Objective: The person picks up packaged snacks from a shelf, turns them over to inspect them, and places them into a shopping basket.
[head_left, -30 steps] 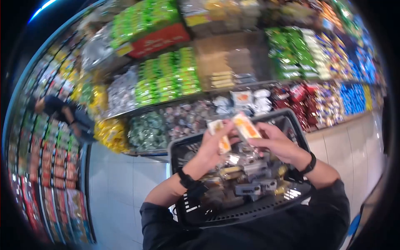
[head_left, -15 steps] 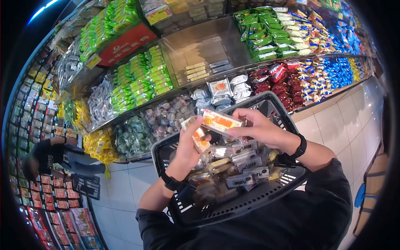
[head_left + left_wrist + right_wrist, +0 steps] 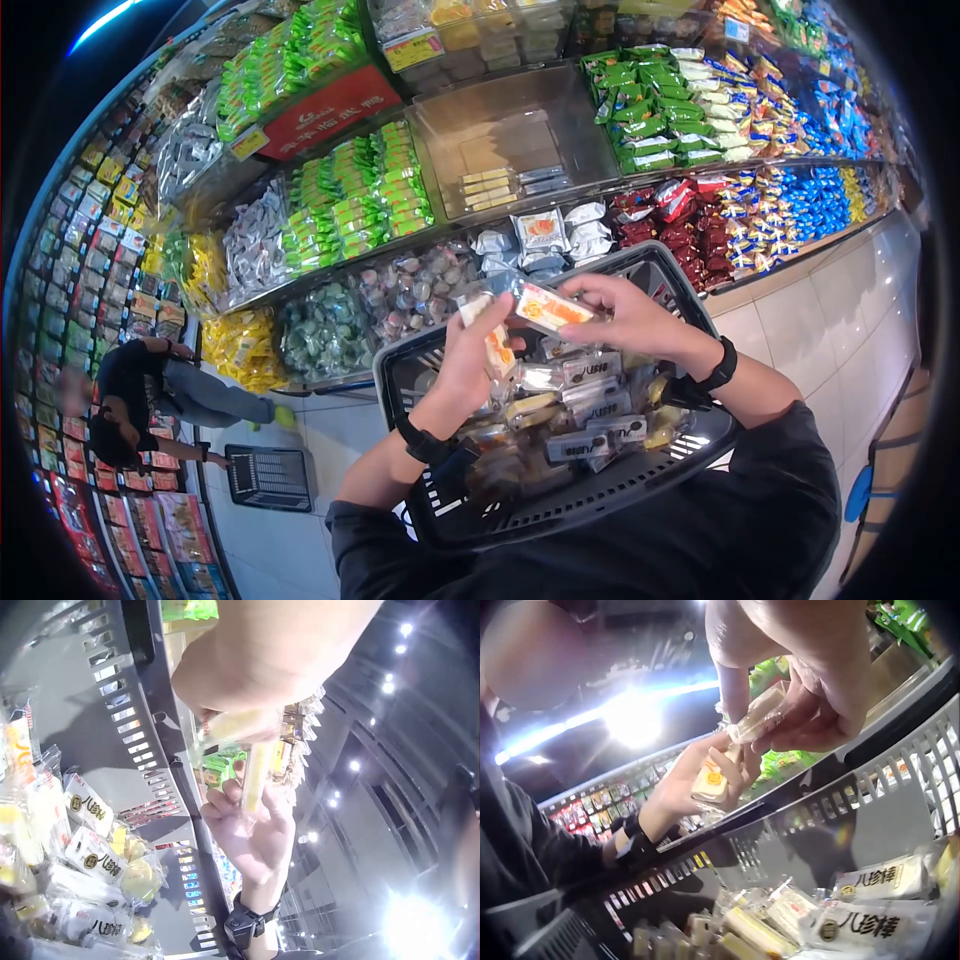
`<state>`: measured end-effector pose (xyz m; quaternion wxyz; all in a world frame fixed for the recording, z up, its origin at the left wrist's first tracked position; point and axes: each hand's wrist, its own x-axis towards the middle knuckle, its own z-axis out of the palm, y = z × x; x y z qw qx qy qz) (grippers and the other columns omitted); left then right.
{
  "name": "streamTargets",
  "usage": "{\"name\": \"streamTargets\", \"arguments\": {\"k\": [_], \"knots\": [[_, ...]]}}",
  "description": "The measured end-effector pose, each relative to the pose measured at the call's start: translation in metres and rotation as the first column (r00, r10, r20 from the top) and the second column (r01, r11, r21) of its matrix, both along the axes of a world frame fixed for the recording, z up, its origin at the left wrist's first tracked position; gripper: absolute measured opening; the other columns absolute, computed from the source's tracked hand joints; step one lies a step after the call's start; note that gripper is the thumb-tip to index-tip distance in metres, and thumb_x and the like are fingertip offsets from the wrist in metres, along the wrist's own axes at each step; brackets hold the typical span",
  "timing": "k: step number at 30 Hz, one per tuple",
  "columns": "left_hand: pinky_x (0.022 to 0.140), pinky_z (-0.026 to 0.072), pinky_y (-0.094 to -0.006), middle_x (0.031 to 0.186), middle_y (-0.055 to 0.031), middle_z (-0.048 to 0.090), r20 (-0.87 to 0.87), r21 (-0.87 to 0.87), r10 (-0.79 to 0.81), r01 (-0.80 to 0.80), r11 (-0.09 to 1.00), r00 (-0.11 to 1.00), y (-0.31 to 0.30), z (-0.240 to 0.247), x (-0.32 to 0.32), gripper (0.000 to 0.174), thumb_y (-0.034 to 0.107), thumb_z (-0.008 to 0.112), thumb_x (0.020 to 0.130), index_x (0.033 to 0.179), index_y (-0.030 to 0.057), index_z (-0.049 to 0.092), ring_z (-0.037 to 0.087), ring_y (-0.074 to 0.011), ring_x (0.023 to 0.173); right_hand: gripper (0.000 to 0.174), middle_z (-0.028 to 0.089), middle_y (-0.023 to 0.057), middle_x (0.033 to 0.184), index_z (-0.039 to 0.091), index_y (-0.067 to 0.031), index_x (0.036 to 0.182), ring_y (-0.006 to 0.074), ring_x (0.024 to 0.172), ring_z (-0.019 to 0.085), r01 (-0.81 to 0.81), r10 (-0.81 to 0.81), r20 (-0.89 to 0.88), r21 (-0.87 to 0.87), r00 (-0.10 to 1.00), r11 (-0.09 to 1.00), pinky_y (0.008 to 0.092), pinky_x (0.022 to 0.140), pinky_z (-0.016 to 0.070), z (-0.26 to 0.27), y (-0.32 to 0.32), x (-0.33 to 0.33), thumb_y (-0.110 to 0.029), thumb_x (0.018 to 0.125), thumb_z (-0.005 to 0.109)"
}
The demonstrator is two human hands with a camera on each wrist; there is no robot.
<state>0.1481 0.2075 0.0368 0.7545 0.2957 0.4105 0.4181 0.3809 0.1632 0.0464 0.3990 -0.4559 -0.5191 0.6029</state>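
Observation:
In the head view my left hand grips a wrapped white-and-orange bar, held upright at a tilt. My right hand pinches a similar wrapped bar between thumb and fingers, its near end by the left thumb. Both bars are above the far part of a dark basket. Inside the basket lie several wrapped bars with dark lettering and some yellowish packets. The right wrist view shows the left hand around its bar, below the right hand.
Beyond the basket, shelf bins hold green packets, silvery-white packets, dark red packets and blue ones. At the left a person bends over a second basket on the tiled floor.
Both hands still hold their bars, slightly turned and further right than half a second ago. The bending person has moved, and their basket now shows fully on the floor.

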Motion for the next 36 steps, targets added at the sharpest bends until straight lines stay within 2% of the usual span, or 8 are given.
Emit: {"name": "streamTargets", "arguments": {"k": [2,4,9,11,13,20,22,36], "knots": [[0.06,0.0542,-0.0287,0.1,-0.0101,0.071,-0.091,0.026,-0.126,0.129,0.991,0.988,-0.003,0.003,-0.001,0.032,0.03,0.075,0.093,0.109,0.0042,0.065,0.068,-0.0161,0.078,0.024,0.063,-0.0047,0.088,0.065,-0.0053,0.105,0.0012,0.079,0.053,-0.172,0.149,0.319,0.044,0.936,0.984,0.0225,0.068,0.0424,0.0,0.005,0.001,-0.02,0.091,0.078],[0.062,0.054,-0.0288,0.105,-0.011,0.071,-0.097,0.042,-0.112,0.117,0.992,0.989,-0.004,0.007,0.001,0.035,0.031,0.072,0.096,0.114,0.0024,0.065,0.07,-0.0181,0.086,0.024,0.06,-0.0049,0.081,0.067,-0.0038,0.102,0.0016,0.074,0.05,-0.147,0.123,0.31,0.054,0.943,0.988,0.0239,0.063,0.0406,0.017,0.003,-0.001,-0.022,0.091,0.078],[0.07,0.0511,-0.0312,0.107,-0.0124,0.071,0.024,0.079,-0.196,0.193,0.978,0.98,-0.006,0.011,0.0,0.036,0.039,0.064,0.1,0.107,0.004,0.063,0.07,-0.0217,0.097,0.03,0.053,0.0062,0.069,0.064,-0.002,0.093,0.0123,0.063,0.045,-0.158,-0.208,0.629,0.475,0.749,0.866,0.0334,0.057,0.0395,0.075,0.073,0.018,-0.03,0.089,0.075],[0.069,0.0502,-0.0309,0.106,-0.0122,0.071,0.028,0.037,-0.248,0.247,0.968,0.968,-0.01,0.017,0.001,0.034,0.038,0.062,0.101,0.105,0.0045,0.062,0.07,-0.0209,0.094,0.031,0.066,0.0183,0.086,0.059,-0.0031,0.11,0.0346,0.081,0.067,-0.185,-0.369,0.615,0.651,0.697,0.736,0.0441,0.073,0.0496,0.092,0.124,0.011,-0.022,0.089,0.071],[0.068,0.0498,-0.0308,0.102,-0.0108,0.071,0.014,0.103,-0.29,0.287,0.952,0.957,-0.007,0.011,0.002,0.033,0.038,0.061,0.102,0.103,0.0045,0.062,0.069,-0.0192,0.089,0.031,0.068,0.027,0.098,0.056,-0.0035,0.119,0.0471,0.095,0.065,-0.269,-0.397,0.677,0.659,0.62,0.702,0.0518,0.081,0.0507,0.089,0.19,0.008,-0.015,0.091,0.065],[0.068,0.0485,-0.0305,0.091,-0.0058,0.068,0.109,0.091,-0.33,0.321,0.943,0.938,-0.008,0.009,-0.003,0.027,0.034,0.062,0.102,0.101,0.0077,0.06,0.067,-0.0156,0.079,0.031,0.068,0.0281,0.108,0.059,-0.0019,0.12,0.046,0.102,0.066,-0.562,-0.451,0.86,0.501,0.239,0.659,0.0535,0.086,0.0529,0.003,0.341,-0.016,-0.008,0.09,0.06],[0.067,0.0488,-0.0307,0.089,-0.0055,0.067,0.119,0.071,-0.338,0.332,0.941,0.933,-0.004,0.01,-0.002,0.027,0.034,0.062,0.102,0.1,0.007,0.06,0.066,-0.0154,0.076,0.035,0.068,0.0255,0.113,0.061,-0.0019,0.122,0.0438,0.108,0.066,-0.552,-0.339,0.941,0.273,-0.019,0.788,0.0509,0.086,0.0549,-0.017,0.367,-0.025,-0.004,0.087,0.059],[0.063,0.0507,-0.0304,0.081,-0.0026,0.063,0.126,0.111,-0.36,0.348,0.931,0.924,-0.003,0.005,0.0,0.02,0.026,0.062,0.102,0.099,0.0067,0.059,0.063,-0.0141,0.07,0.034,0.069,0.0218,0.118,0.071,-0.0028,0.113,0.0399,0.113,0.066,-0.617,-0.194,0.97,0.062,-0.149,0.784,0.0463,0.093,0.0535,-0.057,0.379,-0.032,0.005,0.081,0.064]]}}
